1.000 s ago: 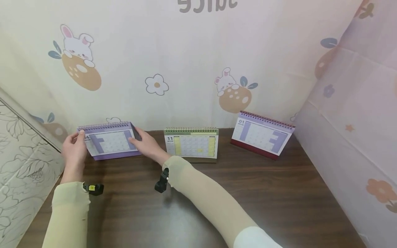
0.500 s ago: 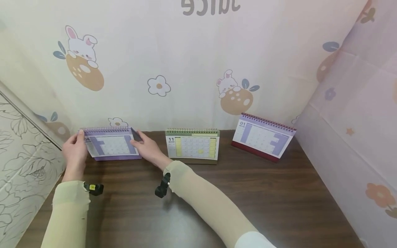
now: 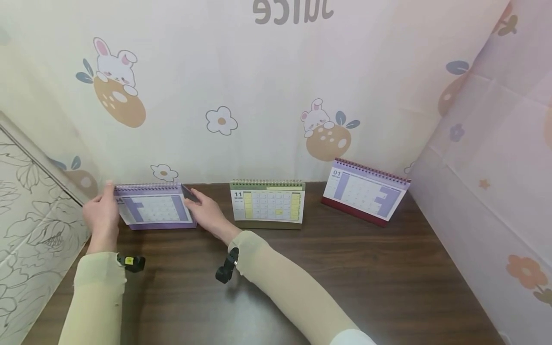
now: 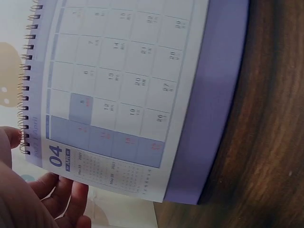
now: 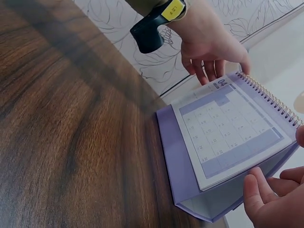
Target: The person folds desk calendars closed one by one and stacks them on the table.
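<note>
A purple spiral desk calendar showing 04 stands on the dark wooden table at the back left. My left hand is at its left end; in the left wrist view the thumb lies by the coil and curled fingers meet the side edge. On the other end, my right hand holds the edge with thumb and fingertips. The right wrist view shows these fingers along the calendar's open side. Part of each hand is hidden behind the calendar.
A green-and-yellow desk calendar showing 11 stands just right of my right hand. Farther right, a calendar with a dark red base showing 01 stands angled. A patterned curtain hangs behind, and a flower-print panel borders the left.
The purple calendar has come down and slightly nearer, from tilted to standing level. Both hands have moved with it, and the left thumb has lifted upward at the corner.
</note>
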Available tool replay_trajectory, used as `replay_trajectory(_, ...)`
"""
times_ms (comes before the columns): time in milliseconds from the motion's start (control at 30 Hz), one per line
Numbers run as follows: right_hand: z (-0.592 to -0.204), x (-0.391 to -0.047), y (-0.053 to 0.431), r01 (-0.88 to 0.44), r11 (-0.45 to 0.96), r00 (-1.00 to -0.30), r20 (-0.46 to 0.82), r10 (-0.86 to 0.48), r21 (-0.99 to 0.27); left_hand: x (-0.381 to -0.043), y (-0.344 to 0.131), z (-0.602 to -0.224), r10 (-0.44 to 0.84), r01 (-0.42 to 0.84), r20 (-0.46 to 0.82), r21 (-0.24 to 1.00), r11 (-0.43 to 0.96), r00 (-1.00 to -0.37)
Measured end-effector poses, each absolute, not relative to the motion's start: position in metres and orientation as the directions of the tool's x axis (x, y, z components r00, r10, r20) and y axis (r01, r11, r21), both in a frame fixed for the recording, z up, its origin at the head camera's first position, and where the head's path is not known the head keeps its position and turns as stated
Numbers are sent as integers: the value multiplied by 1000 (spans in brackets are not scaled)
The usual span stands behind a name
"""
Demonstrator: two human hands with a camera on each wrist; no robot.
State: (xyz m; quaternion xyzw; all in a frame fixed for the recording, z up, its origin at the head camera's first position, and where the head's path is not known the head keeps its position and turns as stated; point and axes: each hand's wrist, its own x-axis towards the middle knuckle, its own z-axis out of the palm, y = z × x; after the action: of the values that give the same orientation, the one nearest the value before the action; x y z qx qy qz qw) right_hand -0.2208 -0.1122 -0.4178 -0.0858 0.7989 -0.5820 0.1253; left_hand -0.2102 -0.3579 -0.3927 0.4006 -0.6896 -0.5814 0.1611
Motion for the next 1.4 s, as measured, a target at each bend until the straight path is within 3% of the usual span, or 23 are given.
replay_trajectory(200,-417,-222,-113,11,291,-953,-98,-287,-957,-214,-362,-386,-745,-409,-224,910,72,-629)
replay_trajectory(533,-416,-222,-112,26,299,-953,-114,-282,-954,-219,-362,-384,-749,-400,-231,915,49,-621)
replay_trajectory(800,-417,-224,-112,22,274,-956,-100,-274,-961,-219,-361,-385,-716,-354,-210,933,56,-666)
replay_trajectory(1033,-415,-226,-113,22,267,-957,-97,-273,-963,-220,-362,-383,-716,-368,-258,930,-1,-649)
replay_trajectory(1400,-401,-229,-111,52,122,-947,-88,-308,-991,-223,-361,-383,-713,-222,-225,970,-99,-664)
